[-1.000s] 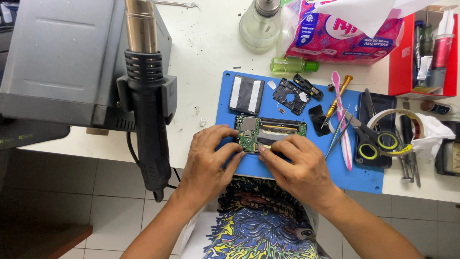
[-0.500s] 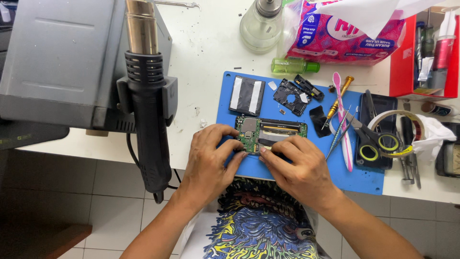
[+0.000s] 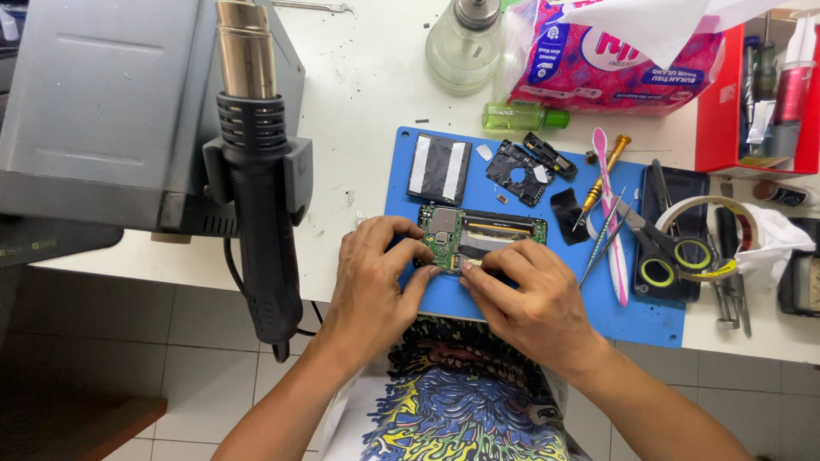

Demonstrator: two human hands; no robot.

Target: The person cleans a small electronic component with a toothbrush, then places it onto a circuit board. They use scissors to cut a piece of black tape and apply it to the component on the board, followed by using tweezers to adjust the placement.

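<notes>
White workbench (image 3: 367, 102) carries a blue repair mat (image 3: 649, 312), where a green circuit board (image 3: 453, 232) lies near the front edge. Both hands meet over it: left hand (image 3: 376, 277) and right hand (image 3: 525, 294) pinch its lower edge, fingertips nearly touching. Tweezers (image 3: 602, 235), scissors (image 3: 662, 248) and a toothbrush (image 3: 608, 213) lie rightward; a hot-air gun (image 3: 256, 171) hangs left.

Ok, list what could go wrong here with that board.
1. Both hands, left and right, pinch the board at its near edge; a slip could bend it or knock off a small part.
2. Loose bits lie on the mat close by; a jerk could scatter them.
3. Tweezers point towards the right hand.
</notes>
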